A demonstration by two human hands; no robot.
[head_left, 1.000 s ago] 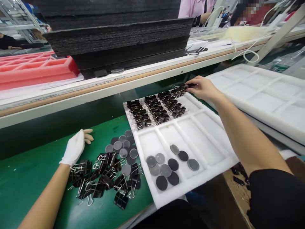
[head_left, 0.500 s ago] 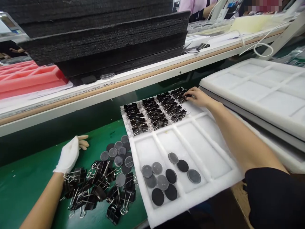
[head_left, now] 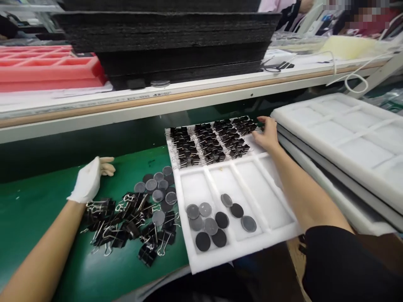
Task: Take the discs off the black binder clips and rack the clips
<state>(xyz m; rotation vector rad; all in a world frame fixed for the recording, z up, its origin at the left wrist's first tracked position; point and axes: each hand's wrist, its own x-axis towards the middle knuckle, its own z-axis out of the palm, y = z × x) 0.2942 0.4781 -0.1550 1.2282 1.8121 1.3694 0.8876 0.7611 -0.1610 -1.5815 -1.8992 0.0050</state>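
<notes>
A white foam tray [head_left: 184, 226] with compartments lies partly on the green work surface. Rows of black binder clips [head_left: 212, 142] fill much of its far compartments. At the far right compartment, my right hand [head_left: 267, 133] is beside the end clips, thumb and fingers apart; something dark shows between them, too small to make out. My left hand [head_left: 88, 178], in a white fingerless glove, rests over the green surface with fingers stretched out and nothing in them. Near its wrist is a loose heap of binder clips [head_left: 126, 228]. Grey and black discs [head_left: 211, 225] lie in the near compartments.
More round discs [head_left: 157, 184] lie left of the tray. White foam trays [head_left: 330, 126] are stacked on the right. A shelf edge [head_left: 132, 105] crosses behind, bearing black foam sheets [head_left: 189, 37] and a red foam tray [head_left: 47, 69]. A person stands at the back.
My right thumb and fingers have spread farther apart beside the end clips. The camera view has shifted. My left hand stays outstretched in about the same place.
</notes>
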